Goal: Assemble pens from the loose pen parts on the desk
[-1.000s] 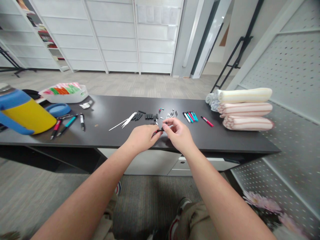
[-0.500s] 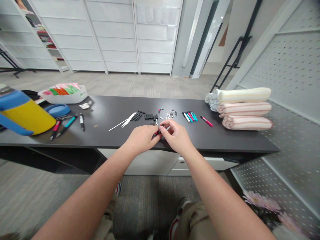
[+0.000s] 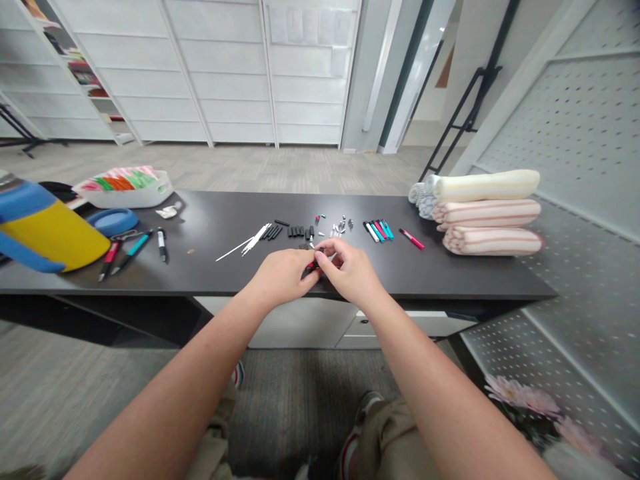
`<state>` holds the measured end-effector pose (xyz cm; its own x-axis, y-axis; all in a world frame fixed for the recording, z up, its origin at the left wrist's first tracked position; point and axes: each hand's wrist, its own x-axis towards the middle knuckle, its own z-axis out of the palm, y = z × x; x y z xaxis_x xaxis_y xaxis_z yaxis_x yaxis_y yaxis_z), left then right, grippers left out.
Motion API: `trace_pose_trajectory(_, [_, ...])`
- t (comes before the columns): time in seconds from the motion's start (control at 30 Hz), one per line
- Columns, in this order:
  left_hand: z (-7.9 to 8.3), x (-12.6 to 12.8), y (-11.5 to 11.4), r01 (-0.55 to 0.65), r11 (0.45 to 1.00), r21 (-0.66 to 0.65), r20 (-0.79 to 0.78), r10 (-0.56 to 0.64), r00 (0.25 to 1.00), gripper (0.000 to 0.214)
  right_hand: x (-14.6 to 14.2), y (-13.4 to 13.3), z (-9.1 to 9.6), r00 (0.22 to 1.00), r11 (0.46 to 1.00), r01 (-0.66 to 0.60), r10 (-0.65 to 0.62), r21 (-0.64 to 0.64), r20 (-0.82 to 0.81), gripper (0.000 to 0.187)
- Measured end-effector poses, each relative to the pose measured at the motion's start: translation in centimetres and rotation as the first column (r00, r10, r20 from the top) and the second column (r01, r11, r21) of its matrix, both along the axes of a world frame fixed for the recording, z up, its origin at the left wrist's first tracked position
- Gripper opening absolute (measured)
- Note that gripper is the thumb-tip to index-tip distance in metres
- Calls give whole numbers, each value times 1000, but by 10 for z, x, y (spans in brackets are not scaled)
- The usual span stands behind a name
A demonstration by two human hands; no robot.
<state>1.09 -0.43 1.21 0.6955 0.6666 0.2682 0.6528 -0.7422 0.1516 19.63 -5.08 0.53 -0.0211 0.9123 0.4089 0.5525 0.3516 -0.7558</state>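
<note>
My left hand and my right hand meet above the front of the dark desk, fingers closed around a small red and black pen part. Fingers hide most of that part. Just beyond them lie short black grips, black tubes and small silver tips. White pen refills are bunched to the left. On the right sits a row of coloured pen barrels in white, red and teal, with one red barrel apart from them.
Rolled striped towels are stacked at the desk's right end. Left of me are assembled pens, a blue tape roll, a yellow and blue container and a white basket with colourful packets. The desk's front edge runs below my hands.
The view has shifted slightly. Both hands stay together on the pen part, with only a slight change in the fingers.
</note>
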Motion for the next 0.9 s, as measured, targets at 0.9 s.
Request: trace_pose_trajectory(0.9, [4,-1,2,-30,998,-55,11,30,999,33,11,7,-5,949,997,48,-67,-68,-308,28])
